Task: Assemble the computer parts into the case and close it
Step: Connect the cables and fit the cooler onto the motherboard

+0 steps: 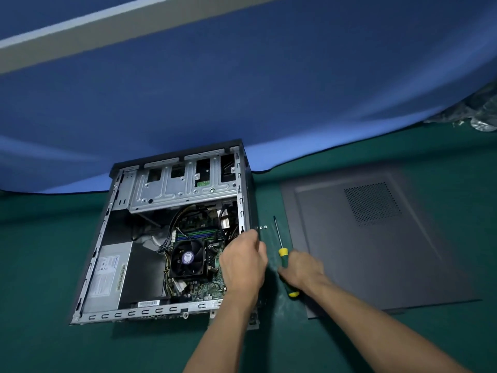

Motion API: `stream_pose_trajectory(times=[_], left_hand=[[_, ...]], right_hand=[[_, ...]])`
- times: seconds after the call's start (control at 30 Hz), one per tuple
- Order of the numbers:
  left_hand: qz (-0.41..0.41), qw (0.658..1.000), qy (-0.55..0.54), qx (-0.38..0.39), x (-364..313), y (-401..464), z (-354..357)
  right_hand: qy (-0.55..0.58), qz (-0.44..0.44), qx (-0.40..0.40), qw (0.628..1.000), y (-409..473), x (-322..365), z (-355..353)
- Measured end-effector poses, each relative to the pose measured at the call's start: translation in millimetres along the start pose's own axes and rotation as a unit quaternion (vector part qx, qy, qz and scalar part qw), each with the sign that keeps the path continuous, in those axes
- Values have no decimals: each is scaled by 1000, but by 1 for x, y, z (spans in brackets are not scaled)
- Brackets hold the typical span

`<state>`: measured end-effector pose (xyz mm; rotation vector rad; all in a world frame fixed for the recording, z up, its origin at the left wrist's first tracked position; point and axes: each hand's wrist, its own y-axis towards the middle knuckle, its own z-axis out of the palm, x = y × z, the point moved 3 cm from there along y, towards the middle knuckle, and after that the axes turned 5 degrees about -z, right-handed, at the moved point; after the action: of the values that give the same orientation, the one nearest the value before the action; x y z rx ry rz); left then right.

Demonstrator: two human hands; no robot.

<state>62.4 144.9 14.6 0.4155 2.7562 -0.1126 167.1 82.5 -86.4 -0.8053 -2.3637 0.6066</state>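
the right hand point(300, 269) is wrapped around the handle of the screwdriver point(283, 258), which lies on the green mat point(269, 343); whether it is lifted or merely covered i cannot tell. the tool's long axis runs from about 5 o'clock at the yellow butt to 11 o'clock at the tip, so the shaft points away from the person, up the gap between case and panel.

the left hand point(243, 262) sits at 9 o'clock from the right one, just beside it, knuckles up and fingers curled over the right wall of the case point(166, 238). its fingertips are hidden, so i cannot tell if they pinch anything.

two screws point(263, 227) lie on the mat at 12 o'clock from the left hand, just beyond its fingers and close to the screwdriver tip. the left hand is the nearer one to them.

the case lies open on its side at 9 o'clock, with the fan point(188, 258), the power supply point(107, 273) and the drive cage point(185, 181) inside. the side panel point(376, 243) lies flat at 3 o'clock from the right hand, apart from the case, its long edge roughly parallel to the case wall. closing, i judge, means carrying that panel leftward over the opening, then driving the screws.
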Motion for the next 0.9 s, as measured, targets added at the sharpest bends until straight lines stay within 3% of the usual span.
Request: stream_pose_trajectory(times=[0.17,0.37,0.5,0.73,0.9], left_hand=[[2,1000,-8,0,-2,0,-1],[13,1000,-21,-11,-2,-1,-3],[11,1000,-18,-4,-1,-1,-1],[7,1000,-18,7,3,1,2],[-6,999,-35,-14,5,6,5]], right_hand=[[-94,-38,-16,995,1,1,-3],[-324,-94,31,941,-8,3,6],[-385,-89,26,918,-11,10,9],[-471,17,61,880,-19,12,-1],[-507,-15,25,862,-24,32,-30]])
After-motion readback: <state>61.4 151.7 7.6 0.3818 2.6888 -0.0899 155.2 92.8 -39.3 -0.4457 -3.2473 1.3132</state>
